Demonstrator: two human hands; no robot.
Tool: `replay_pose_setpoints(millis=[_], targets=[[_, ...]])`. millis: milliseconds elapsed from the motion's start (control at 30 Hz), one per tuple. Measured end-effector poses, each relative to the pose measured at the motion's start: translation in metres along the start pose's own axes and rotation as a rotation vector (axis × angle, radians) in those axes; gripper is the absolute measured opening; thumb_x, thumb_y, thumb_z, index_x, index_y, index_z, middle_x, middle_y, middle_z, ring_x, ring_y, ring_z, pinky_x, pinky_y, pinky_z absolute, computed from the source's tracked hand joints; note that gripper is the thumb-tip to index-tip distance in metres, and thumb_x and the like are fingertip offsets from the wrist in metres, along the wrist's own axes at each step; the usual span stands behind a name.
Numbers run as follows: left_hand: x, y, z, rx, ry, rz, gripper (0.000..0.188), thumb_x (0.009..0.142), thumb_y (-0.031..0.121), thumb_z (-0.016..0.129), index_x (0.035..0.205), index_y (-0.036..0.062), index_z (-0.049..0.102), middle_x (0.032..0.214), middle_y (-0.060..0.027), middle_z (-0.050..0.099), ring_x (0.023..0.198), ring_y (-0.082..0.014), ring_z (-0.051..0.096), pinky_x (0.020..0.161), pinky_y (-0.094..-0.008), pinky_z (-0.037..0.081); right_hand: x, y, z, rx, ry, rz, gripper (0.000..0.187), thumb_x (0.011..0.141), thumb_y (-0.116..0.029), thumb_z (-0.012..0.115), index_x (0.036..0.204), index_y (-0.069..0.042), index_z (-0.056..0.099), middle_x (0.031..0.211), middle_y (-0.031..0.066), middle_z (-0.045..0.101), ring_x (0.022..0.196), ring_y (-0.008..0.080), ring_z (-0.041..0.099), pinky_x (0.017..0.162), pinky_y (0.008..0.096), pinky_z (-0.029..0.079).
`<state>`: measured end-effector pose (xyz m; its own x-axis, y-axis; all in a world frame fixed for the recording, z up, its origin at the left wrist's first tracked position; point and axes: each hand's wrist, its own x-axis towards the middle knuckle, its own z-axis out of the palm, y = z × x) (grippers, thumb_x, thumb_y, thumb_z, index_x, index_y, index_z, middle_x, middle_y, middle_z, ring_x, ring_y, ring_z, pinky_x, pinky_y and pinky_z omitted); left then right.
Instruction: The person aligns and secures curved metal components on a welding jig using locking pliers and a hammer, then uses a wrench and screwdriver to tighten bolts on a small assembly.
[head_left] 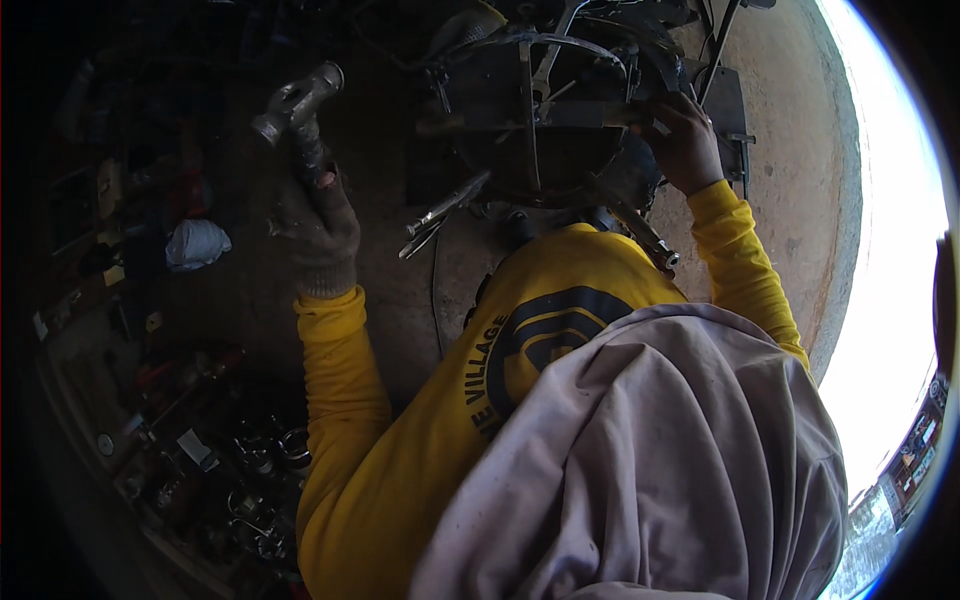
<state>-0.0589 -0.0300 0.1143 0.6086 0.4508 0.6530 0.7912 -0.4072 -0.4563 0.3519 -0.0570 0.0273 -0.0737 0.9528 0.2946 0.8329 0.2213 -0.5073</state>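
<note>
My left hand (328, 225), in a dark work glove, is closed round the handle of a hammer (298, 105). Its worn metal head is raised to the left of the workpiece, touching nothing. Ahead, my bare right hand (685, 145) has its fingers bent over the right end of a dark flat bar (575, 117). That bar lies across a dark metal assembly (500, 150) with a curved rim and upright struts. Shade hides most of its detail, and the fingertips of my right hand are partly hidden.
Two metal tubes or handles (447, 213) (640, 225) jut towards me from the assembly. A pale bag (196, 245) lies at the left, with dark clutter and metal parts (260, 455) below it. Brown ground (790, 130) stretches to the right, towards bright daylight.
</note>
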Motion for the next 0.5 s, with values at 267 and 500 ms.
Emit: replay_pose_setpoints(millis=[267, 500], targets=[[-0.05, -0.004, 0.019, 0.102, -0.347, 0.228, 0.039, 0.093, 0.02, 0.057, 0.129, 0.0102, 0.046, 0.113, -0.0198, 0.057, 0.083, -0.0314, 0.063, 0.069, -0.0405, 0.054, 0.01, -0.004, -0.007, 0.001, -0.047, 0.035, 0.02, 0.079, -0.025, 0.07, 0.097, -0.017, 0.071, 0.1, 0.0052, 0.063, 0.096, 0.0278, 0.059, 0.086, 0.0393, 0.047], [-0.033, 0.015, 0.014, -0.323, 0.007, -0.223, 0.032, 0.097, 0.019, 0.048, 0.128, 0.0094, 0.047, 0.106, -0.017, 0.058, 0.077, -0.0303, 0.062, 0.064, -0.0433, 0.052, 0.004, -0.005, -0.005, 0.001, -0.023, -0.003, 0.021, 0.076, -0.018, 0.073, 0.094, -0.009, 0.07, 0.098, 0.0089, 0.063, 0.092, 0.0288, 0.061, 0.081, 0.0386, 0.049]])
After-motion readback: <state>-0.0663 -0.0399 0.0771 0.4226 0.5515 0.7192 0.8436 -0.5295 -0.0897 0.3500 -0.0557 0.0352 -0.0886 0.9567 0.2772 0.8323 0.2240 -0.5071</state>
